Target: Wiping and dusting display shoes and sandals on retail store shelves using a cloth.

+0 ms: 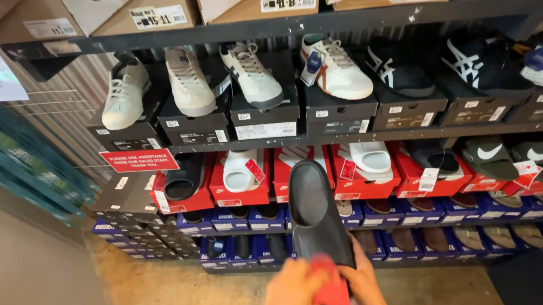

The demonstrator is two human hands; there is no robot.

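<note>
Head view is looking down at two bare hands low in the middle of the picture. The left hand (pixel 291 291) is closing around a red cloth (pixel 329 285), its fingers curled over the fabric and pressing it against the heel end of a black slide sandal (pixel 315 215). The right hand (pixel 366 283) is gripping that same heel from the other side, fingers wrapping the edge, so both hands are pressing together around the sandal's lower end. The sandal is standing nearly upright, footbed facing the camera and toe pointing up toward the shelves.

Below and beyond the hands, a speckled tan floor (pixel 167 288) is showing. Behind the sandal, blue boxes (pixel 232 222) are sitting on the lowest rows of a dark metal rack (pixel 339 19), holding brown and black sandals. Above them, red boxes (pixel 239 191) are carrying slides, among them a white slide (pixel 238 171) just left of the held sandal's toe. A red sign (pixel 139 160) is hanging on the rack edge at the left. Higher still, black boxes (pixel 263 119) are bearing white and black sneakers, and brown cartons (pixel 257 1) are lining the top shelf.
</note>
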